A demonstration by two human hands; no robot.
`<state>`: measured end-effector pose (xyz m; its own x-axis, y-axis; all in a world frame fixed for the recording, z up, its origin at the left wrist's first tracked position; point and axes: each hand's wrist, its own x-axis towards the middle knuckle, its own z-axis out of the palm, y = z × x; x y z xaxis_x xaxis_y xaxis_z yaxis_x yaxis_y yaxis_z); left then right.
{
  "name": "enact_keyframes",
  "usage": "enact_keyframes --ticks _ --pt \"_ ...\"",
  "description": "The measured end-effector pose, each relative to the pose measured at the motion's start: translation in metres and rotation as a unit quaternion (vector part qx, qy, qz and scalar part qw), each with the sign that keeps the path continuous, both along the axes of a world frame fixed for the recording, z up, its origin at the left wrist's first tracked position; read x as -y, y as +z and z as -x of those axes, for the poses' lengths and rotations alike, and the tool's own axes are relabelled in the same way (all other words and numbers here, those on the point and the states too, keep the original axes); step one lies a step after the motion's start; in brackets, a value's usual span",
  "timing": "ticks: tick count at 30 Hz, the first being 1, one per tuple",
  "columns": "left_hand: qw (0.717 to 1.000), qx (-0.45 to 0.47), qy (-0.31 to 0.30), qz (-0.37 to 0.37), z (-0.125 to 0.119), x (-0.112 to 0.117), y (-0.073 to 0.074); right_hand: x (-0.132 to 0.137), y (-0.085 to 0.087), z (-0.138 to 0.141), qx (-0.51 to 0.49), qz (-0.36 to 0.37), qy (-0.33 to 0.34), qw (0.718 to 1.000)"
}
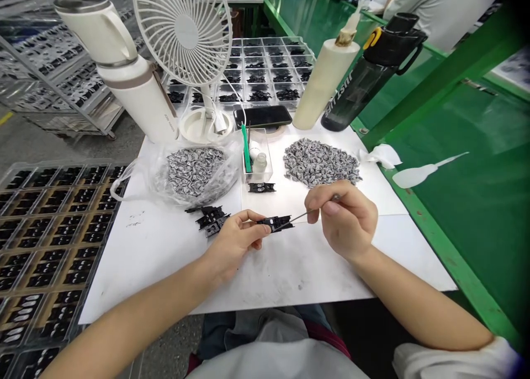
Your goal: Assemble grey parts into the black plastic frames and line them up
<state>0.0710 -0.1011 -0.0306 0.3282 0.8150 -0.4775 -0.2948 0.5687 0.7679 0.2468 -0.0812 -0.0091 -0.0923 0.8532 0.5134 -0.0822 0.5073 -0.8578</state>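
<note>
Pretty bright, even light, the white tabletop (pixel 298 274) almost washed out in spots, glints off the plastic bag (pixel 229 175). Left hand (pixel 238 235) and right hand (pixel 345 219) look reasonably sharp, but the rack (pixel 62 86) at left is kinda smeary. Wide-angle stretch tilts the white bottle (pixel 132 100), and the top right corner goes black.

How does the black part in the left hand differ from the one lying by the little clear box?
The held part is pinched by the left hand; the lying part rests untouched. A thin tool in the right hand reaches the held part, not the lying part. Both are mostly black.
</note>
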Motion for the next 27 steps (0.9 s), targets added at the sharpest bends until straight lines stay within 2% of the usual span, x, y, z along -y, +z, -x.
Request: enact_keyframes --ticks 8,13,19,23,27 --pt "1.000 -0.011 -0.003 0.006 0.000 0.000 0.001 0.000 0.000 0.000 0.014 0.015 -0.029 0.999" --pt "1.000 -0.014 -0.006 0.010 0.001 0.000 0.003 -0.012 0.017 0.001 -0.010 -0.025 -0.100 0.995" --pt "1.000 -0.014 -0.006 0.006 0.000 0.000 0.003 -0.051 0.040 0.010 0.115 -0.033 -0.150 0.981" --pt "1.000 -0.014 -0.001 0.008 -0.002 0.000 0.004 -0.075 0.035 0.021 0.177 -0.047 -0.165 0.969" --pt "1.000 -0.008 0.006 -0.007 -0.002 0.001 0.005 -0.076 0.026 0.026 0.307 0.037 -0.110 0.945"
